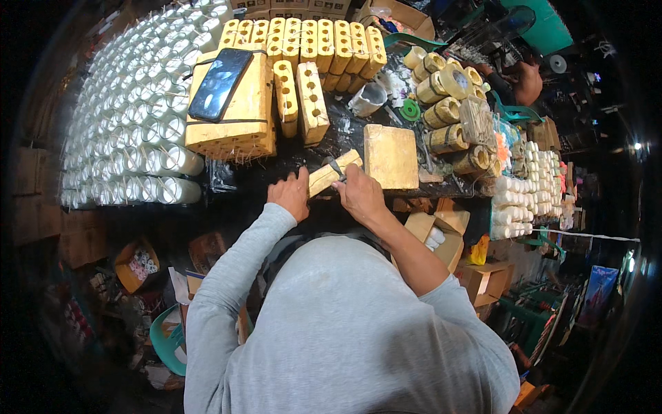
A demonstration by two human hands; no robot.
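Note:
A narrow yellow block (323,181) lies slantwise at the near edge of the dark worktable, with a black band (335,166) around it. My left hand (292,194) is closed on its left end. My right hand (363,195) has its fingers bent at the block's right part, next to the band; its fingertips are partly hidden. A square yellow block (390,157) lies flat just right of my right hand. Beyond my hands, two yellow blocks with rows of holes (312,103) stand upright.
A phone (220,84) rests on a banded stack of yellow blocks (233,140). Many white cylinders (141,131) fill the left side. Banded yellow tubes (442,112), a grey cup (367,99) and a green ring (409,110) sit at the right. Another person (527,83) is at the far right.

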